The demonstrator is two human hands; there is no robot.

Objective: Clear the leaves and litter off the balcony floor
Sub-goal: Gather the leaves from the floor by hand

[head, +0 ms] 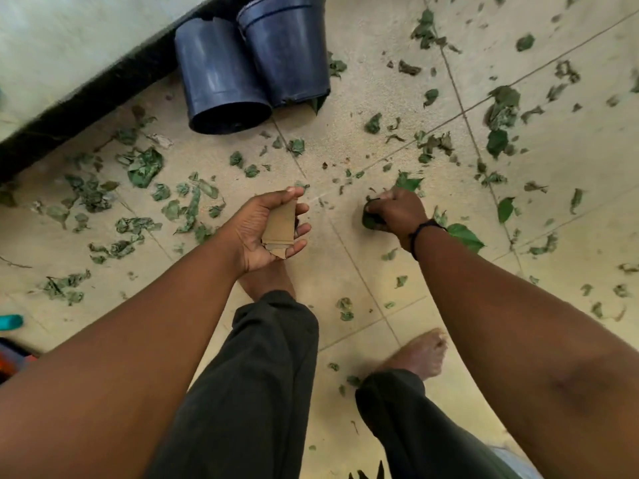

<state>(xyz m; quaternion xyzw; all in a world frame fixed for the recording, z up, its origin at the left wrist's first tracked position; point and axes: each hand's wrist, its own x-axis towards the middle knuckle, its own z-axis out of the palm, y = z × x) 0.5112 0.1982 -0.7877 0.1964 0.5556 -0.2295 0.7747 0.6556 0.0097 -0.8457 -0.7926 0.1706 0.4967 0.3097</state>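
My left hand (pixel 273 229) curled around a torn scrap of brown cardboard (pixel 280 226) — flat, creased, ragged at its lower end, its long axis running from my palm up toward my fingertips. My right hand (pixel 397 210) clenched a wad of green leaves (pixel 371 219) low over the tiled floor (pixel 345 257). More leaves (pixel 143 167) — crumpled, dull green, pointing every way — lay scattered across the tiles around two dark plastic pots (pixel 252 60) tipped by the wall.

Pale beige tiled floor (pixel 345 133) with thin grout lines, light wall (pixel 69 39) at the upper left edge above a black skirting strip (pixel 86 108), two dark plastic pots (pixel 221 77) beside it, soft daylight
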